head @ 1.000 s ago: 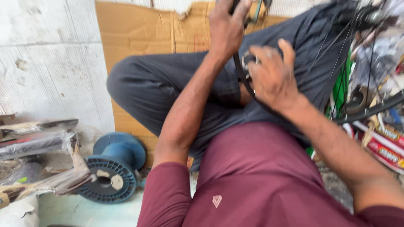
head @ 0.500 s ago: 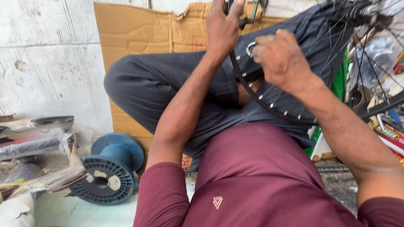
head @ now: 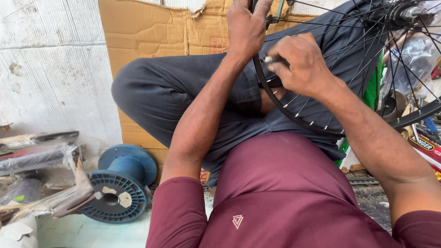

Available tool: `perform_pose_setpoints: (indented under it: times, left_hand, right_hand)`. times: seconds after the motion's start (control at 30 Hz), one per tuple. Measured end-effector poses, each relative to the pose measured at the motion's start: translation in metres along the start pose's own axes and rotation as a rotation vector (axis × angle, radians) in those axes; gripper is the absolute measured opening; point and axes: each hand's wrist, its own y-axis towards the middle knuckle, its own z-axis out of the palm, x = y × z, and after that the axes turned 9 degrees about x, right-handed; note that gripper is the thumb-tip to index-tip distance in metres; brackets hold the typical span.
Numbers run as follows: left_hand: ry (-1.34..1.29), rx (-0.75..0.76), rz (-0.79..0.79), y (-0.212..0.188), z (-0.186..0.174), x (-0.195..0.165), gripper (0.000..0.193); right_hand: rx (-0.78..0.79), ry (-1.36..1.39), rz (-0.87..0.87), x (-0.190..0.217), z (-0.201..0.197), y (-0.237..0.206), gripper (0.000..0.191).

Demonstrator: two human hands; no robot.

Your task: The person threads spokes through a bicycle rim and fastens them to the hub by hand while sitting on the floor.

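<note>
Wheel: black bicycle wheel rim [head: 294,115] sits across the person's lap, over the dark grey trousers [head: 174,92], spokes [head: 349,55] fanning up to the hub [head: 399,14] at the top right corner.
Left hand: left hand [head: 245,30] is up at the top edge, fingers curled over the rim, gripping it.
Right hand: right hand [head: 301,62] is right on the rim just below the left, fingers bunched tight, pinching a small metal tool [head: 271,59] against the rim; what kind of tool, I can't tell.
Posture: seated, one knee raised, maroon shirt [head: 285,193] filling the bottom of the view.
Backdrop: torn cardboard sheet [head: 151,32] against a white wall [head: 50,69].
Floor, left: blue plastic spool [head: 119,183] lying on its side, near plastic-wrapped bundles [head: 36,156].
Right edge: clutter behind the spokes, including a green strip [head: 372,92] and a red-and-white package [head: 427,147], partly hidden.
</note>
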Motion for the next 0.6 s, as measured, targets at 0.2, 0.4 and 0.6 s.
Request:
perform_pose_setpoints:
  times: [0.2, 0.4, 0.6]
  left_hand:
    - [0.053, -0.051, 0.117, -0.001, 0.003, 0.0, 0.026]
    - [0.087, -0.061, 0.095, -0.006, 0.003, -0.004, 0.024]
    - [0.001, -0.012, 0.092, -0.005, -0.003, -0.01, 0.023]
  right_hand:
    - [-0.055, -0.162, -0.256, 0.002, -0.012, -0.009, 0.023]
    - [0.028, -0.266, -0.079, -0.011, 0.004, 0.0, 0.022]
    - [0.269, -0.286, 0.137, -0.016, 0.015, 0.02, 0.018]
